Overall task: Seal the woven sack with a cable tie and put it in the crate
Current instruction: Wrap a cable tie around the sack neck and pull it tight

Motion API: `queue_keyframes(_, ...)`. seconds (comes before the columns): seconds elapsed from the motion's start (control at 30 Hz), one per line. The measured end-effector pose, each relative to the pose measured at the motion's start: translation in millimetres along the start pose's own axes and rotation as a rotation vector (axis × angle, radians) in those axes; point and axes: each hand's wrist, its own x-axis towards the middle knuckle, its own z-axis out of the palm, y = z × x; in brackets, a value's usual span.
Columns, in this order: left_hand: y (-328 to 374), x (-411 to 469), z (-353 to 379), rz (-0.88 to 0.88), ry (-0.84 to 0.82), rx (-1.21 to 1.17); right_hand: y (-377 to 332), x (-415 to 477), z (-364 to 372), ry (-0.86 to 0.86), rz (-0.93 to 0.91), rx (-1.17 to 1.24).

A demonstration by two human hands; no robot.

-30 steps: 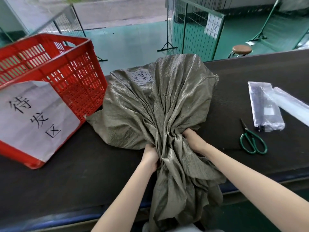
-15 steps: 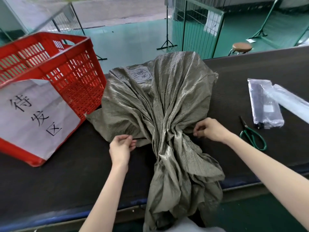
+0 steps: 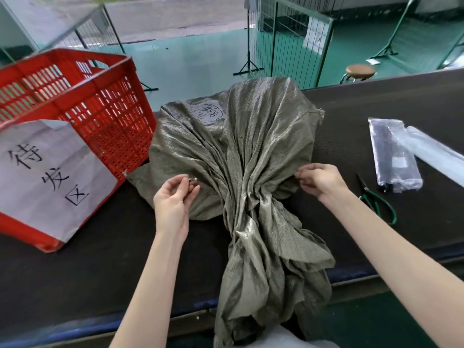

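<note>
grey-green woven sack (image 3: 241, 151) lies on the dark table (image 3: 75, 267), body away from the person, mouth end gathered into a pinched neck (image 3: 247, 194) w/ the loose fabric spilling over the near table edge. that waist is where a tie belongs, so the bunching looks deliberate.

left hand (image 3: 173, 202) sits just left of the neck, thumb + forefinger pinched on smth small and thin at the fingertips (image 3: 192, 180). prob one end of a cable tie, too small to be sure. right hand (image 3: 319, 179) is at the right of the neck, fingertips drawn together near the fabric; can't tell if it nips the sack, a tie end, or nothing. hands apart on opposite sides fits pulling a tie snug round the neck, but no band is visible on the sack, so sealing can't be called done.

red crate (image 3: 100, 109) stands tilted at left, touching/just beside the sack's corner, paper label facing the person. short carry once tied. green-handled scissors (image 3: 376, 199) and clear plastic packs (image 3: 394, 156) lie to the right, near the right forearm, prob tie stock + cutter for the tail.

risk: neck springs open if both hands let go before the tie locks.
</note>
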Motion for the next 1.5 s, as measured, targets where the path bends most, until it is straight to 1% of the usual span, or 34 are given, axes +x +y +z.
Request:
queue_keyframes(0.1,8.8,4.3,20.9,0.087,-0.072,0.117,-9.0,-4.8,18.2,0.102,-0.066,0.214)
queue_keyframes(0.17,12.7,11.2,33.1,0.138,-0.072,0.172,-13.5,-4.6,28.0,0.161,-0.180,0.238)
queue_keyframes(0.23,13.8,18.3,44.8,0.160,-0.060,0.167,-16.7,-3.1,35.5,0.214,-0.308,0.156)
queue_keyframes(0.3,14.4,23.2,56.5,0.150,-0.067,0.114,-19.7,-5.6,41.0,0.251,-0.443,0.031)
queue_keyframes(0.4,15.2,29.4,70.7,0.130,-0.103,0.075,-25.2,-13.7,46.9,0.265,-0.680,-0.174)
queue_keyframes(0.5,13.2,39.2,76.2,0.155,-0.120,0.179,-30.0,-11.4,49.5,0.255,-0.855,-0.342)
queue_keyframes(0.57,10.5,45.1,76.8,0.159,-0.123,0.259,-34.6,-6.5,51.6,0.218,-0.928,-0.449)
queue_keyframes(0.63,8.2,49.2,79.2,0.128,-0.142,0.293,-41.6,-1.7,54.7,0.152,-0.985,-0.529)
queue_keyframes(0.7,6.4,51.5,83.0,0.109,-0.158,0.312,-47.6,3.8,59.2,0.013,-0.989,-0.551)
queue_keyframes(0.77,5.6,52.4,88.3,0.115,-0.174,0.324,-52.9,9.4,65.6,-0.138,-0.953,-0.545)
queue_keyframes(0.8,5.0,52.3,90.7,0.120,-0.184,0.327,-54.9,12.4,69.1,-0.177,-0.942,-0.541)
queue_keyframes(0.87,2.2,52.0,93.1,0.123,-0.205,0.327,-58.0,18.2,76.2,-0.181,-0.921,-0.492)
queue_keyframes(0.93,-2.0,51.1,93.2,0.116,-0.208,0.315,-58.1,22.6,84.4,-0.168,-0.848,-0.375)
queue_keyframes(1.03,-10.1,49.1,92.9,0.122,-0.178,0.280,-51.7,29.0,95.1,-0.197,-0.741,-0.212)
queue_keyframes(1.1,-16.3,46.2,92.8,0.137,-0.162,0.265,-46.6,31.3,97.8,-0.204,-0.706,-0.139)
queue_keyframes(1.27,-30.8,42.5,92.6,0.173,-0.174,0.222,-40.7,30.4,102.9,-0.223,-0.696,-0.149)
queue_keyframes(1.37,-32.3,43.5,99.0,0.081,-0.124,0.026,-40.1,33.3,103.5,-0.254,-0.675,-0.158)
queue_keyframes(1.43,-32.1,45.8,103.1,0.026,-0.059,-0.101,-41.8,35.1,102.1,-0.276,-0.658,-0.162)
queue_keyframes(1.5,-33.3,48.7,106.3,0.005,-0.009,-0.145,-42.6,37.2,100.6,-0.292,-0.660,-0.184)
